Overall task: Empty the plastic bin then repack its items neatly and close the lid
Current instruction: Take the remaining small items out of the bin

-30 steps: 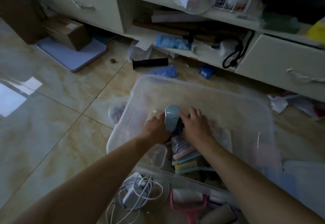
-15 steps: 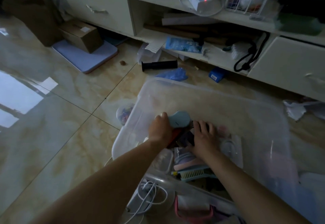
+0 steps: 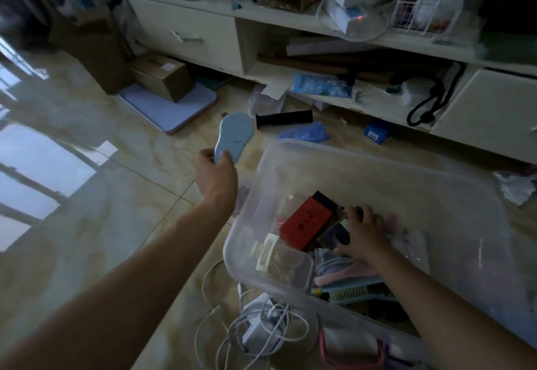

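Head view, inventory with handling notes.

Item in transit: pale blue oblong plastic device (image 3: 233, 136), pinched at its lower end by your left hand (image 3: 216, 178), thumb and fingers curled round it, held out over the marbled tile floor (image 3: 122, 195) to the left of the bin. My advice: set it down flat on bare tile well apart from the bin wall, so the emptied items stay sorted for repacking.

Container: clear rectangular plastic bin (image 3: 377, 166), on the floor, lid off; the lid itself I cannot place with certainty.

Contents, near end of the bin:
- red rectangular box (image 3: 305, 226), tilted, resting on other items;
- small clear lidded tub (image 3: 286, 265) against the near-left wall;
- pink comb (image 3: 345, 275) and pale blue bristle brush (image 3: 353, 294), lying side by side;
- dark flat objects under your right hand (image 3: 363, 234), whose fingers are curled onto them; whether it has them firmly gripped I cannot tell.

The far half of the bin looks bare.

Outside, just beside the near corner: white charger with coiled white cable (image 3: 261, 329).

Judgement: emptying is at an early stage.
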A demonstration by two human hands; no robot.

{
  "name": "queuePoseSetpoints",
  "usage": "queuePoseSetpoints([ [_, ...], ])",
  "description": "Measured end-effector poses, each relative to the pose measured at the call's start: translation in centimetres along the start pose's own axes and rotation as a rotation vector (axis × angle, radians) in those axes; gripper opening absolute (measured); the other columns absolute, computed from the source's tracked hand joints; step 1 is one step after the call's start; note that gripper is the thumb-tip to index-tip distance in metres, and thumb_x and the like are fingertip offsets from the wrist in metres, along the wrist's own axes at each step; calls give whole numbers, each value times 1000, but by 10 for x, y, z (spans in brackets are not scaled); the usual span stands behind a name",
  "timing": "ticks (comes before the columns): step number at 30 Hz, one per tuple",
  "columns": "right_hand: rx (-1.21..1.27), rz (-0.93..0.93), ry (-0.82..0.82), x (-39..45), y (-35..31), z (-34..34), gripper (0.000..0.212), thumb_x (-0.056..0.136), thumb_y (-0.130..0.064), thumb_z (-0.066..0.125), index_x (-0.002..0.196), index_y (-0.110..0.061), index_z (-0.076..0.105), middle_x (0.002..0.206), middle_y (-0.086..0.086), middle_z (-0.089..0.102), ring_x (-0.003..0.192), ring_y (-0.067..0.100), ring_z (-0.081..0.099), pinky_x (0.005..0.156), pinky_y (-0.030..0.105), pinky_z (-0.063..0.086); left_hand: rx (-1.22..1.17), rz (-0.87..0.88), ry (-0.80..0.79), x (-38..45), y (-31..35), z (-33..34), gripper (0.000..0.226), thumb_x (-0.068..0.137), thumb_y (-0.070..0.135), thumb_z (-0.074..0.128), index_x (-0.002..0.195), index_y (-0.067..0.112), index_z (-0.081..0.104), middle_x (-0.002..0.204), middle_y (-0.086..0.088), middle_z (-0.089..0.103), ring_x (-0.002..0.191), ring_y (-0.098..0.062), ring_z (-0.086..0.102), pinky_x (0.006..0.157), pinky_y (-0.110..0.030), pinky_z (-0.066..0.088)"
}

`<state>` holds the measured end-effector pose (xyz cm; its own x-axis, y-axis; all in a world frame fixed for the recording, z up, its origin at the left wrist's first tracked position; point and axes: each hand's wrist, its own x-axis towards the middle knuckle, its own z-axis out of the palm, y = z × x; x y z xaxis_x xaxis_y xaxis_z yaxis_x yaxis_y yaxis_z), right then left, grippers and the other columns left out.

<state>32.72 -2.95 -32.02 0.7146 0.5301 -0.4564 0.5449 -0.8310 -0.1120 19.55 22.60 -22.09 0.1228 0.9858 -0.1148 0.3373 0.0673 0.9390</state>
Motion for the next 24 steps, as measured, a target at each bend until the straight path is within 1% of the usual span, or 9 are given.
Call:
queuePoseSetpoints([
  [3, -12, 16, -22, 2, 0, -1, 103, 78, -60, 71, 152, -21, 11, 153, 18, 6, 137, 45, 23, 111, 45, 31, 44, -292, -34, 32, -45, -17, 23, 86, 30, 61, 102, 14, 60, 92, -11, 70, 87, -29, 69, 83, -43, 58],
  [5, -34, 17, -32, 4, 1, -1, 102, 78, -59, 72, 151, -21, 12, 153, 17, 6, 137, 44, 24, 109, 44, 33, 42, -460, -166, 39, -75, -24, 24, 92, 23, 65, 109, 6, 62, 92, -13, 69, 78, -24, 68, 68, -33, 57],
  [7, -33, 13, -34, 6, 1, -1, 99, 78, -58, 73, 149, -22, 15, 151, 16, 7, 135, 44, 26, 106, 43, 37, -30, -528, -273, 40, -96, -26, 27, 93, 13, 66, 114, -3, 62, 94, -16, 68, 71, -21, 65, 55, -27, 56],
  [10, -2, 23, -53, 6, 1, -3, 98, 75, -56, 78, 146, -23, 20, 149, 15, 10, 133, 43, 28, 102, 44, 42, -91, -537, -334, 41, -114, -22, 34, 90, 2, 67, 121, -11, 59, 107, -25, 67, 81, -28, 70, 65, -27, 61],
  [14, -21, 49, -59, 5, -6, -5, 103, 71, -54, 81, 146, -20, 19, 148, 17, 10, 137, 44, 24, 107, 46, 37, 76, -443, -343, 41, -116, -14, 30, 86, 5, 72, 112, -5, 61, 97, -21, 70, 76, -24, 71, 65, -30, 62],
  [17, -123, 86, -75, 3, -26, -11, 106, 76, -49, 78, 150, -15, 9, 157, 21, -7, 148, 43, -1, 116, 54, 20, 299, -369, -339, 39, -111, -13, 24, 87, 15, 73, 99, 3, 56, 84, -15, 66, 71, -25, 70, 72, -43, 62],
  [19, -117, -46, 41, 5, -40, -14, 89, 84, -33, 69, 151, -15, 14, 160, 18, -10, 150, 40, -4, 118, 55, 18, 391, -354, -295, 36, -107, -16, 26, 91, 25, 69, 85, 5, 53, 79, -15, 64, 69, -30, 70, 69, -47, 62],
  [21, -98, -257, 164, 8, -48, -16, 76, 89, -20, 59, 154, -20, 20, 164, 12, -6, 151, 36, 3, 117, 51, 26, 599, -236, -199, 30, -101, -18, 35, 95, 34, 57, 82, 2, 61, 79, -17, 67, 67, -30, 68, 59, -38, 58],
  [24, -189, -419, 101, 14, -56, -15, 86, 92, -9, 56, 158, -36, 8, 166, 4, -13, 153, 32, -4, 119, 49, 21, 673, 92, -74, 11, -82, -14, 41, 97, 35, 39, 95, 3, 64, 93, -15, 66, 83, -28, 59, 71, -37, 48],
])
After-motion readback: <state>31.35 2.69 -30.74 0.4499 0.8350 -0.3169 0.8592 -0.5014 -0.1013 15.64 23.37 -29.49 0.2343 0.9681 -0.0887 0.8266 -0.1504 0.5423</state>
